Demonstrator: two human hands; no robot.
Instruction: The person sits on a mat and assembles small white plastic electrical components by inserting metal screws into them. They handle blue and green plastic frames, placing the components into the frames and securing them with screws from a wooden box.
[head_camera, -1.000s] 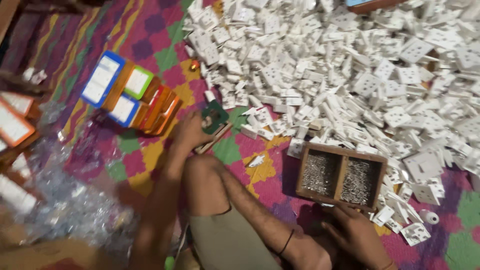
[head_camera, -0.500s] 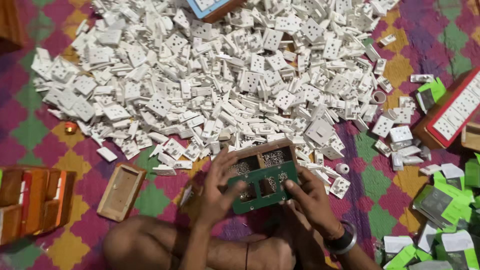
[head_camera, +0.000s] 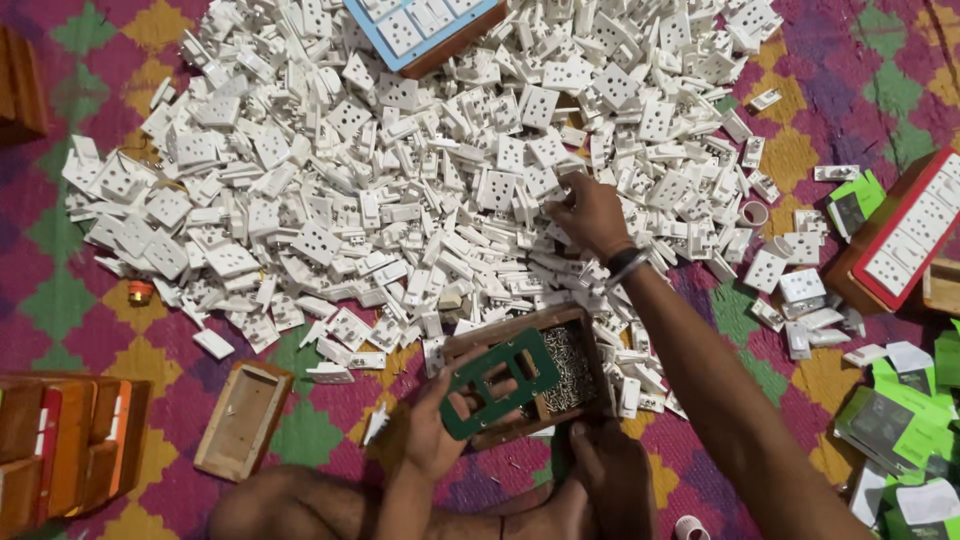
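Head camera looks straight down at a person sitting on a patterned mat of purple, green and yellow diamonds. The left hand holds a green plastic frame with rectangular cut-outs, fingers closed around its lower left edge, the frame tilted and lying over a small wooden box of tiny metal screws. The right hand, a dark band at its wrist, is stretched out into the big heap of white socket pieces, fingers curled down among them; whether they have gripped a piece I cannot tell. An empty wooden tray lies on the mat to the left of the left hand, and a stack of orange and brown boxes sits at the far left edge. On the right lies a red-edged board of white switches, with green paper cards below it.
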